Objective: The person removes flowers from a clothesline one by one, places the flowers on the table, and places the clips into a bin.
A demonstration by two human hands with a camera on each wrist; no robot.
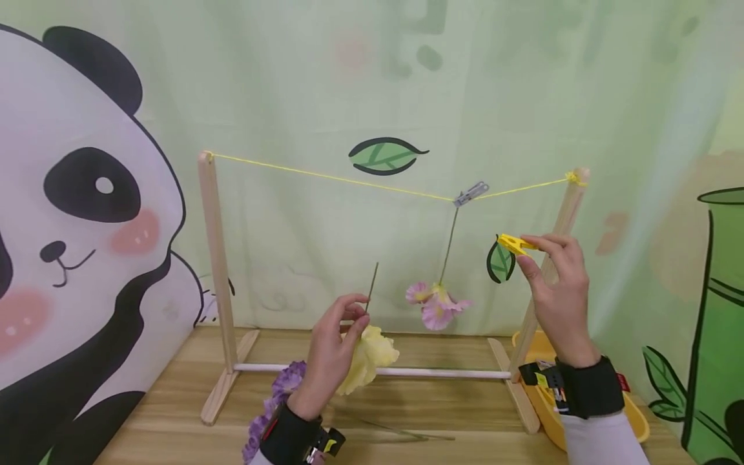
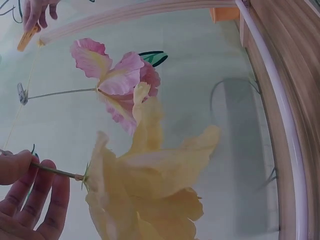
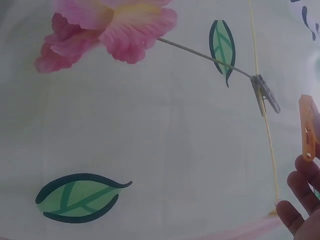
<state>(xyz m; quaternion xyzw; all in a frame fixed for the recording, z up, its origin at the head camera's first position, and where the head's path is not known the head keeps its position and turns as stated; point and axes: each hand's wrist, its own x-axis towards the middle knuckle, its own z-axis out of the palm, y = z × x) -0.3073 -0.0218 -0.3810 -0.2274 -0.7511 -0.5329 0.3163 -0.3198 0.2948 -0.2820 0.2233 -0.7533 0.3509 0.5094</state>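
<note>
My left hand (image 1: 334, 345) pinches the thin green stem of a yellow artificial flower (image 1: 370, 361), whose bloom hangs downward below the fingers. In the left wrist view its petals (image 2: 150, 185) fill the lower middle. My right hand (image 1: 558, 284) holds a yellow clothespin (image 1: 514, 244) between thumb and fingers, below the string. A pink artificial flower (image 1: 438, 307) hangs upside down from the yellow string (image 1: 325, 175), its stem clipped by a grey clothespin (image 1: 471, 194). In the right wrist view, the yellow clothespin (image 3: 307, 127) shows at the right edge.
The string runs between two wooden posts (image 1: 217, 258) joined by a white bar (image 1: 442, 373). Purple flowers (image 1: 270, 403) and loose stems (image 1: 407, 434) lie on the wooden table (image 1: 168, 413). A yellow basket (image 1: 636, 413) stands behind the right wrist. A panda-print cloth (image 1: 279, 97) hangs behind.
</note>
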